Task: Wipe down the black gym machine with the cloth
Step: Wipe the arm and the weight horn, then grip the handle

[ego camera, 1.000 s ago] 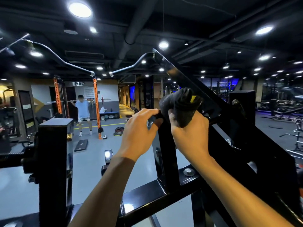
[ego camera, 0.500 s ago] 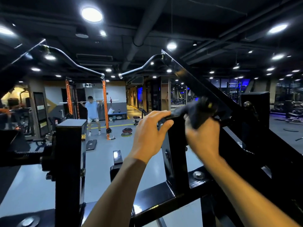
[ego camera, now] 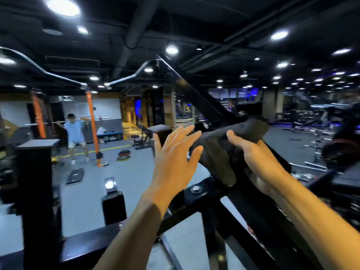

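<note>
Head-camera view across a gym floor. The right hand (ego camera: 259, 162) gripped a dark grey cloth (ego camera: 224, 151), thumb over the top and fingers curled beneath; the cloth was draped over the sloping beam of the black gym machine (ego camera: 206, 106), one loose end hanging down toward a bolted joint (ego camera: 195, 190) on the horizontal frame member. The left hand (ego camera: 173, 160) was raised just beside the cloth with fingers straight and spread, holding nothing; its fingertips (ego camera: 191, 129) lay close to the cloth's left edge, and whether they touched it could not be told. Both forearms extended from the lower edge of the frame. A square black upright post (ego camera: 37, 182) of the machine stood at left, with a curved handle bar (ego camera: 44, 71) overhead. In the background, a person in a light blue shirt (ego camera: 75, 133) stood with a barbell (ego camera: 58, 122) across the shoulders beside an orange rack upright (ego camera: 91, 125); weight plates (ego camera: 123, 155) lay on the grey floor (ego camera: 134, 172) nearby. Motion blur softened the right-hand equipment.
</note>
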`<state>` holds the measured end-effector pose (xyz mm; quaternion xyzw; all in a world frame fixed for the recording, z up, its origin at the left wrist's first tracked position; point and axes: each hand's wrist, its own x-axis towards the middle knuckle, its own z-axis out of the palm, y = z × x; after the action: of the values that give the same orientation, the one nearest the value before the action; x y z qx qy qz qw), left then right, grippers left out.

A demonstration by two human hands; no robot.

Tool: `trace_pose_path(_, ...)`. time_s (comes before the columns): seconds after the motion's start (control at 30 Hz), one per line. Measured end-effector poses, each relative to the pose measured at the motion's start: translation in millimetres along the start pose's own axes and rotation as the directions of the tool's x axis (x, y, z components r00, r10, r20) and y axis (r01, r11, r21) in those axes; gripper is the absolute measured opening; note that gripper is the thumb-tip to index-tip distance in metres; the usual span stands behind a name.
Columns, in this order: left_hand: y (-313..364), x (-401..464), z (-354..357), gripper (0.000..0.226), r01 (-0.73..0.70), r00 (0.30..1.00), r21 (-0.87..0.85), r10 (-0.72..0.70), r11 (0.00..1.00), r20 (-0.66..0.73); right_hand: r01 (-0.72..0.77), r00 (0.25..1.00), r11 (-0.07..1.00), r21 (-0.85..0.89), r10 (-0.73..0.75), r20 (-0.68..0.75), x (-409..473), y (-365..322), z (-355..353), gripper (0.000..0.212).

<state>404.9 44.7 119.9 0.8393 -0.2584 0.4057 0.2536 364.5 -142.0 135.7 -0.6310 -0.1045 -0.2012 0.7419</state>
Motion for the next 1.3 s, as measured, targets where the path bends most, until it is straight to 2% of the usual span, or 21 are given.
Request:
trace_pose_path(0.13,74.4,-14.9,40.9,0.044,-0.182,0.976,-0.234,0.204,0.955,0.073,-0.084,0.996,0.996,-0.021,0.084,-0.018,-51.3,-27.7,-80.9,0.022)
trace_pose_path(0.23,142.2,-29.6,74.7,0.047,-0.165,0.906,-0.55,0.346,0.819,0.243,-0.098,0.984,0.981,-0.169,0.069,-0.167,-97.7,-42.2,-157.9,0.029)
trace_pose_path(0.3,183.4,-42.9,97.5,0.05,-0.152,0.841,-0.646,0.441,0.748,0.312,-0.146,0.958,0.953,-0.266,0.069,-0.278,-137.8,-51.7,-210.2,0.044)
trace_pose_path(0.37,222.0,-59.3,120.0,0.045,-0.143,0.782,-0.699,0.513,0.701,0.354,-0.198,0.921,0.941,-0.273,0.083,-0.382,-186.9,-57.6,-258.5,0.036)
trace_pose_path(0.43,256.7,-77.3,139.7,0.041,-0.126,0.729,-0.723,0.557,0.68,0.398,-0.227,0.86,0.955,-0.192,0.104,-0.499,-240.7,-59.6,-299.5,0.025)
trace_pose_path(0.53,297.8,-107.2,170.8,0.038,-0.067,0.675,-0.746,0.58,0.663,0.455,-0.277,0.707,0.951,-0.139,0.104,-0.699,-312.2,-39.7,-360.1,0.025)
trace_pose_path(0.67,334.4,-147.3,219.7,0.029,0.024,0.649,-0.697,0.519,0.716,0.556,-0.439,0.589,0.885,-0.152,0.156,-0.793,-377.8,20.2,-419.6,0.014)
trace_pose_path(0.73,343.5,-165.2,244.1,0.028,0.047,0.647,-0.63,0.457,0.775,0.61,-0.538,0.603,0.833,-0.131,0.272,-0.75,-395.2,53.3,-434.6,0.012)
trace_pose_path(0.83,344.2,-187.4,272.0,0.026,0.047,0.679,-0.511,0.348,0.858,0.647,-0.649,0.61,0.759,-0.059,0.473,-0.636,-400.9,96.1,-439.1,0.023)
trace_pose_path(0.93,347.5,-198.2,278.9,0.032,-0.045,0.734,-0.379,0.288,0.924,0.615,-0.682,0.659,0.729,-0.053,0.582,-0.476,-393.8,127.8,-431.0,0.019)
trace_pose_path(1.0,351.5,-197.8,278.2,0.033,-0.046,0.776,-0.342,0.25,0.938,0.58,-0.684,0.692,0.729,-0.025,0.637,-0.34,-387.3,142.0,-421.9,0.021)
trace_pose_path(1.07,355.5,-197.5,276.5,0.03,-0.046,0.795,-0.31,0.223,0.95,0.565,-0.663,0.736,0.748,-0.022,0.646,-0.204,-383.1,152.7,-414.2,0.023)
trace_pose_path(1.2,360.6,-194.2,273.6,0.031,-0.021,0.813,-0.233,0.152,0.972,0.561,-0.629,0.769,0.777,0.016,0.624,-0.139,-369.6,170.4,-413.3,0.029)
trace_pose_path(1.3,366.3,-194.5,273.2,0.033,0.01,0.822,-0.199,0.105,0.98,0.56,-0.533,0.845,0.846,-0.005,0.532,-0.053,-374.9,178.7,-419.7,0.043)
